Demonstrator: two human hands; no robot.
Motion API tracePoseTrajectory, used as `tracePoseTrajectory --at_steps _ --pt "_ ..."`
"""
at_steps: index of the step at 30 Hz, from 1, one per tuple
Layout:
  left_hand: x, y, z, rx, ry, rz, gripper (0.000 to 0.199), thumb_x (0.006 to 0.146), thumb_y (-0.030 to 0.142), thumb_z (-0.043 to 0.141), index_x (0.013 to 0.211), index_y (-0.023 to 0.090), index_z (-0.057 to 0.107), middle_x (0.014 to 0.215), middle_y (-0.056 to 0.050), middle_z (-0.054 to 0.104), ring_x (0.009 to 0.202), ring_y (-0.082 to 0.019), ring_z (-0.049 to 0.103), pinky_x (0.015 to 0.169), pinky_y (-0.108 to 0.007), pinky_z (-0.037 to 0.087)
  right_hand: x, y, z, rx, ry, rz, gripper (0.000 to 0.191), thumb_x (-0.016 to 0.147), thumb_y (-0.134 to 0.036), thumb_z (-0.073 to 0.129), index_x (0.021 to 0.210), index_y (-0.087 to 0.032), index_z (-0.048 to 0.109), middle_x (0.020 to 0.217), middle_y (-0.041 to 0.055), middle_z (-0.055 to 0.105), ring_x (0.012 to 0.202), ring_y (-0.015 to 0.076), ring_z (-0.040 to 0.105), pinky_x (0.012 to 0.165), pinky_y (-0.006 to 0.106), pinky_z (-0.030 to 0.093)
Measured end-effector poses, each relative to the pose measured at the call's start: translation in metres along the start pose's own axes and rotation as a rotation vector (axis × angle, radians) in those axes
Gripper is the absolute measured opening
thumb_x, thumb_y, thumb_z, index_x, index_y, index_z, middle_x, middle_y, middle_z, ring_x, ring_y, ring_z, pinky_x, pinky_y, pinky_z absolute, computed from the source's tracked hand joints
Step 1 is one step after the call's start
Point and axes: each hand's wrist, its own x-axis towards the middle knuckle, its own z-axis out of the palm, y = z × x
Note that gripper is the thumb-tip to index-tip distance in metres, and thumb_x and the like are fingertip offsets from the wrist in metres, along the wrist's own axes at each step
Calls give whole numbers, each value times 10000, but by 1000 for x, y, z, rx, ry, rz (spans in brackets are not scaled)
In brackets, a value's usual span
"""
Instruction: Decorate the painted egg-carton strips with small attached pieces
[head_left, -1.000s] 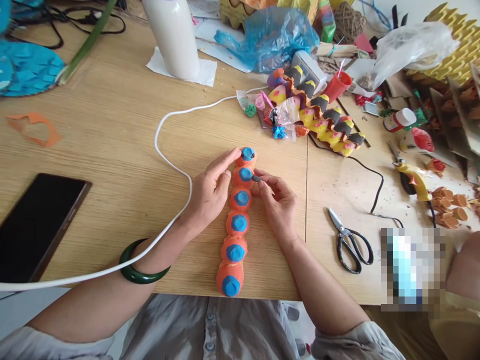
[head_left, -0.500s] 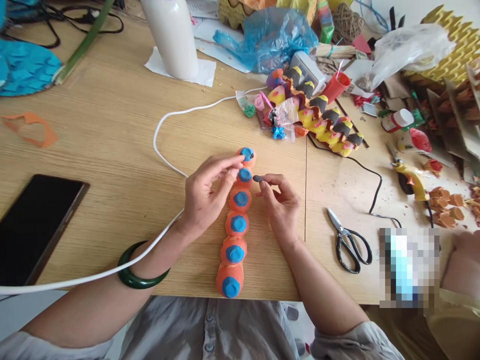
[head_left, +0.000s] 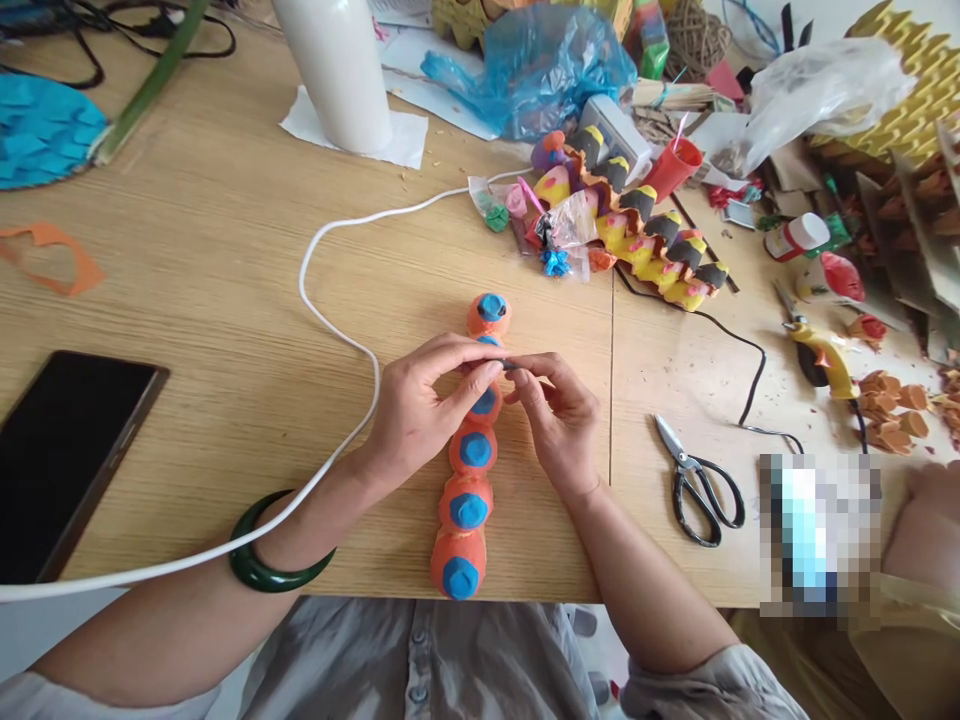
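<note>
An orange strip of rounded egg-carton cups (head_left: 471, 480) lies lengthwise in front of me, each cup topped with a flattened blue clay disc (head_left: 469, 511). On the far cup's blue disc (head_left: 492, 305) are two small dark spots. Above the strip, my left hand (head_left: 427, 405) and my right hand (head_left: 559, 420) meet fingertip to fingertip. Between them is a small dark grey piece of clay (head_left: 509, 366), pinched by thumb and index finger on both sides. My left hand and the clay partly cover the second and third cups.
Black-handled scissors (head_left: 705, 485) lie to the right, near a yellow glue gun (head_left: 825, 360). A white cable (head_left: 304, 275) runs over my left forearm. A phone (head_left: 75, 455) lies left. Behind are a painted egg-carton piece (head_left: 637, 225) and a white bottle (head_left: 337, 75). Another person's arm (head_left: 926, 530) shows at right.
My left hand has moved from the far cup toward me and right, and its fingertips now meet the dark clay in my right hand. A second dark spot shows on the far cup.
</note>
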Motion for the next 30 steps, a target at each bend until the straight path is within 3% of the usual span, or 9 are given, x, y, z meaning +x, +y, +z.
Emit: tracePoseTrajectory --at_steps 3,10,22,25,30 --pt "0 -1 0 -47 -1 -30 172 1012 329 664 1063 240 803 1093 -30 819 1030 -195 759 927 -305 595 1 -5 -1 -26 10 -4 193 982 -353 703 1151 -261 728 1009 27 739 867 144 690 687 278 652" --pt "-2 0 0 -42 7 -58 179 994 351 685 1028 224 807 1047 -32 823 995 -192 762 888 -292 594 0 -6 -2 -102 14 -164 96 984 -226 692 1064 -260 733 956 7 733 833 134 688 686 284 648" --pt "-2 -2 -2 -29 -21 -31 170 964 304 736 1085 213 813 1063 -41 820 946 -168 754 877 -275 575 -1 -7 0 -12 -24 -37 40 985 -271 692 1007 -255 722 959 3 730 854 137 677 703 291 630" --pt "-2 -1 -2 -36 -17 -58 159 957 320 743 1057 221 817 1037 -32 821 916 -166 749 871 -280 574 0 -7 0 17 -32 19 81 979 -323 703 996 -245 716 974 12 729 862 146 677 708 301 634" --pt "-2 2 -2 -98 -35 -125 211 964 372 730 1059 207 821 1060 -50 825 931 -182 759 881 -294 583 0 -7 -1 26 -38 -8 65 988 -309 695 966 -249 710 946 5 717 859 144 666 712 302 619"
